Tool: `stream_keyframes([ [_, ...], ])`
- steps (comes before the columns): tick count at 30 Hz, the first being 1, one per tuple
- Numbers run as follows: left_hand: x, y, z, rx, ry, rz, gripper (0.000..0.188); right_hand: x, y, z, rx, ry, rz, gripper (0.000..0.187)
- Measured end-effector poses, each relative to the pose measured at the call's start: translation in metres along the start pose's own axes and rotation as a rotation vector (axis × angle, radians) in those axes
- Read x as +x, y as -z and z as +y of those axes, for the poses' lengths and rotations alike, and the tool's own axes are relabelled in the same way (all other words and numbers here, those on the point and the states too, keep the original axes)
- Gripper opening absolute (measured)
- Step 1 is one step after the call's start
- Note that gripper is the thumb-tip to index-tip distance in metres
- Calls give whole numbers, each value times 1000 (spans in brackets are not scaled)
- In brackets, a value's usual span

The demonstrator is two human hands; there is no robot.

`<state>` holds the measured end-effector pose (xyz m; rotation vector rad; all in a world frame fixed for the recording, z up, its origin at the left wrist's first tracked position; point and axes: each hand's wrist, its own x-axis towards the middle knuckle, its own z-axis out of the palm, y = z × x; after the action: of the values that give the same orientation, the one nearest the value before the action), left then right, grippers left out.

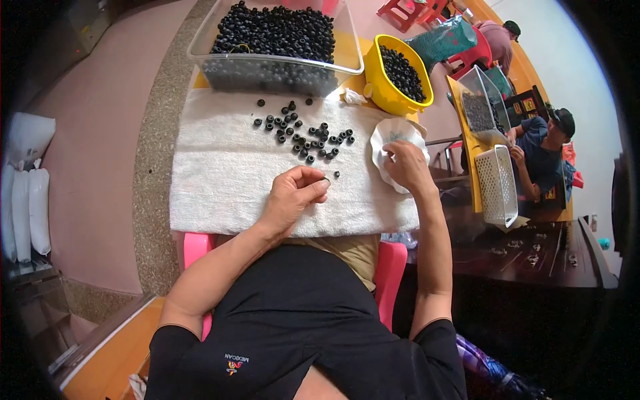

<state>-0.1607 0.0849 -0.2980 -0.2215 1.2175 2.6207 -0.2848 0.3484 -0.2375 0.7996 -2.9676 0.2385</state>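
Note:
My left hand (292, 196) is closed in a pinch over the front of a white towel (227, 193), with a small black bead (326, 180) between thumb and forefinger. A lone bead (337, 175) lies just right of its fingertips. Beyond it, several round black beads (281, 139) with holes are scattered on the towel. My right hand (409, 167) reaches over a white wavy-rimmed dish (377, 142), its fingers drawn together. Tiny pale bits (396, 135) lie in the dish, too small to name. Whatever the right fingertips hold, if anything, does not show.
A clear plastic bin (273, 67) full of black beads stands at the far edge, beside a yellow basket (377, 87) of similar pieces. Crumpled tissue (353, 97) lies between them. At right, a person (543, 150) sits at another table with a white perforated basket (497, 183).

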Motion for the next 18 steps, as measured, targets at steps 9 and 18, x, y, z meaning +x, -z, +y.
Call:
stream_keyframes([
  [9,0,0,0,-1,-1,-7,18,-17,6,-13,358,46,283,16],
  [18,0,1,-3,27,-35,-57,15,-30,-24,-81,1278,-220,-53,11],
])
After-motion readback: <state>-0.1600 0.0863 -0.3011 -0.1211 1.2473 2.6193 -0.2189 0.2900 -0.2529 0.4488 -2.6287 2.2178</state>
